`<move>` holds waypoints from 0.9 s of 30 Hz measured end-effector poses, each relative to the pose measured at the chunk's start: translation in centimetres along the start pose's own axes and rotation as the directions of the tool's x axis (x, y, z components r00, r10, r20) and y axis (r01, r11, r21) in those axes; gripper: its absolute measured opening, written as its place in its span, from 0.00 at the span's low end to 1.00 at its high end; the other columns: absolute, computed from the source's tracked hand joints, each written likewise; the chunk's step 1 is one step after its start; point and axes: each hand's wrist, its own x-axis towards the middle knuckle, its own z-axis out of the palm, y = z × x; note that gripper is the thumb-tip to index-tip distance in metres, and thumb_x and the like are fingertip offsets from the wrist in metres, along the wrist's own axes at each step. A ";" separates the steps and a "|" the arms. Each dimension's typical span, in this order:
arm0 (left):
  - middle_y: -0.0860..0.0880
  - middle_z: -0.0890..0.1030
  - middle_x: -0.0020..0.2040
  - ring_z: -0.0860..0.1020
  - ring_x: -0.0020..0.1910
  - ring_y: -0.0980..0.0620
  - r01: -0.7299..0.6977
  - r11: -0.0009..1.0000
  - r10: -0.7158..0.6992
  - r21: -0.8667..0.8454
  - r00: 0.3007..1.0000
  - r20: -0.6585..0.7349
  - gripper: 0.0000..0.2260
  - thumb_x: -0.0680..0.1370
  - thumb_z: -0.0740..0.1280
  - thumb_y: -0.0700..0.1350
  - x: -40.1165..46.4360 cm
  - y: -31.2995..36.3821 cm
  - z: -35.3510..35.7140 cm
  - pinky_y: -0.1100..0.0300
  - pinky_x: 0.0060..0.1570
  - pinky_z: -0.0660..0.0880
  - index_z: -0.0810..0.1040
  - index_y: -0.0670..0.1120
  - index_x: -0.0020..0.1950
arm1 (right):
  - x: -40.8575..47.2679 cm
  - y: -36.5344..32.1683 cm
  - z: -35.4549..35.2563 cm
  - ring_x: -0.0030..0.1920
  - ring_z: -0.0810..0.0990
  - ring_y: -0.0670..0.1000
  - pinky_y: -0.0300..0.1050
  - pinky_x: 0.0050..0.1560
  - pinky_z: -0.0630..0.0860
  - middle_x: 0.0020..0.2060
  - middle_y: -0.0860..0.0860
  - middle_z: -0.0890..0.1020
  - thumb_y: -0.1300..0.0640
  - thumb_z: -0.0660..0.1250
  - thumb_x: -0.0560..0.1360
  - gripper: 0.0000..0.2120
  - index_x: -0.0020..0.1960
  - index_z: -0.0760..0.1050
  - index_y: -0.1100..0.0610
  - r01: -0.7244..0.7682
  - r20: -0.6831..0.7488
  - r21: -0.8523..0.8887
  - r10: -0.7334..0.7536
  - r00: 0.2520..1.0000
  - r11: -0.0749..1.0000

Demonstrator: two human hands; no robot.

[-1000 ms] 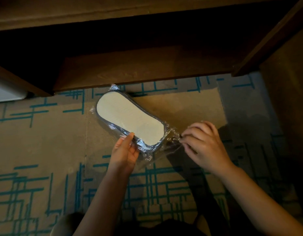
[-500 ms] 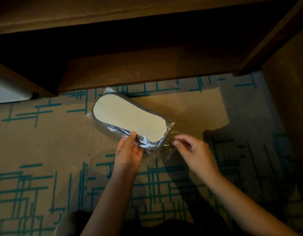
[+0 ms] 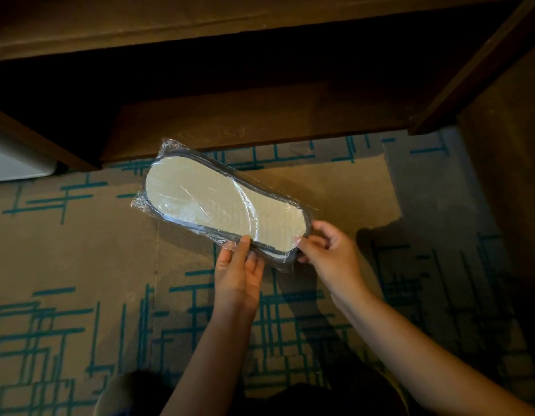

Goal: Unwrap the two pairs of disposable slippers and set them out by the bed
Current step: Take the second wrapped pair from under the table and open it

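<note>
There is one view only — a wide-angle camera worn on the person's head, looking forward and steeply down. It sits close over the work: both forearms enter from the bottom edge and reach up toward the middle of the frame, where the left hand (image 3: pixel 237 273) and right hand (image 3: pixel 330 256) meet at a wrapped slipper pack (image 3: pixel 221 202). Below them the patterned carpet (image 3: pixel 80 265) fills the lower two thirds, seen almost from straight above. The top third takes in dark wooden furniture (image 3: pixel 260 121) ahead of the person — its edges bow slightly, as wide lenses do. No second view shares the scene.
</note>
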 end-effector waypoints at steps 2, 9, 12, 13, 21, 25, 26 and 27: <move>0.49 0.80 0.45 0.79 0.47 0.54 0.016 0.999 -0.017 -0.037 1.000 -0.023 0.07 0.76 0.63 0.38 0.3 0.0 -0.2 0.60 0.45 0.75 0.76 0.47 0.51 | 0.2 -0.1 0.0 0.35 0.80 0.42 0.31 0.33 0.76 0.41 0.50 0.84 0.63 0.67 0.73 0.19 0.64 0.72 0.58 0.013 0.012 -0.013 -0.013 1.000 1.000; 0.45 0.76 0.62 0.74 0.63 0.48 0.054 0.987 -0.071 -0.149 0.991 -0.113 0.23 0.75 0.65 0.42 2.0 1.5 -2.1 0.54 0.58 0.72 0.67 0.45 0.70 | 0.6 0.5 -1.6 0.46 0.80 0.50 0.49 0.50 0.78 0.46 0.50 0.81 0.62 0.64 0.76 0.15 0.63 0.72 0.56 -0.035 -0.089 0.101 0.045 0.995 0.994; 0.45 0.79 0.58 0.78 0.54 0.50 0.077 0.980 -0.095 -0.186 0.991 -0.093 0.17 0.76 0.65 0.43 2.5 2.5 -2.4 0.54 0.55 0.75 0.72 0.45 0.64 | 0.9 0.2 -2.8 0.44 0.79 0.48 0.46 0.47 0.78 0.44 0.49 0.80 0.64 0.62 0.77 0.10 0.55 0.74 0.53 -0.103 -0.101 0.232 0.129 0.987 0.967; 0.45 0.80 0.55 0.79 0.53 0.50 0.081 0.979 -0.099 -0.188 0.991 -0.086 0.16 0.76 0.65 0.43 2.8 2.8 -2.6 0.53 0.56 0.76 0.72 0.45 0.63 | 1.1 0.1 -3.1 0.43 0.78 0.48 0.45 0.45 0.78 0.42 0.49 0.79 0.65 0.61 0.77 0.09 0.50 0.74 0.53 -0.107 -0.102 0.256 0.137 0.985 0.961; 0.48 0.80 0.52 0.78 0.53 0.52 0.055 0.990 -0.070 -0.133 0.991 -0.116 0.11 0.78 0.60 0.46 4.6 4.0 -3.7 0.58 0.61 0.72 0.73 0.46 0.60 | 2.1 -0.3 -6.0 0.43 0.78 0.48 0.45 0.42 0.77 0.41 0.51 0.79 0.66 0.61 0.77 0.12 0.41 0.74 0.51 -0.084 -0.173 0.318 0.145 0.974 0.944; 0.54 0.82 0.35 0.80 0.34 0.61 0.024 0.969 -0.065 -0.245 0.985 -0.161 0.08 0.79 0.58 0.44 5.8 4.5 -5.6 0.74 0.33 0.74 0.77 0.49 0.49 | 3.1 0.2 -7.4 0.43 0.78 0.49 0.45 0.43 0.78 0.42 0.52 0.78 0.66 0.61 0.77 0.09 0.44 0.72 0.53 -0.098 -0.236 0.488 0.239 0.942 0.867; 0.56 0.82 0.32 0.79 0.31 0.62 0.009 0.964 -0.062 -0.264 0.979 -0.195 0.10 0.80 0.57 0.41 6.0 4.5 -6.0 0.74 0.27 0.72 0.75 0.50 0.44 | 3.3 0.5 -7.7 0.44 0.78 0.49 0.44 0.41 0.79 0.43 0.53 0.78 0.66 0.61 0.77 0.08 0.45 0.72 0.54 -0.099 -0.238 0.530 0.260 0.936 0.842; 0.57 0.81 0.33 0.78 0.32 0.62 0.002 0.976 -0.055 -0.219 0.970 -0.238 0.11 0.80 0.56 0.40 6.4 4.4 -6.4 0.75 0.25 0.70 0.74 0.50 0.42 | 3.5 0.7 -7.8 0.44 0.79 0.49 0.43 0.41 0.80 0.44 0.53 0.79 0.65 0.61 0.77 0.07 0.46 0.72 0.55 -0.106 -0.226 0.564 0.277 0.934 0.819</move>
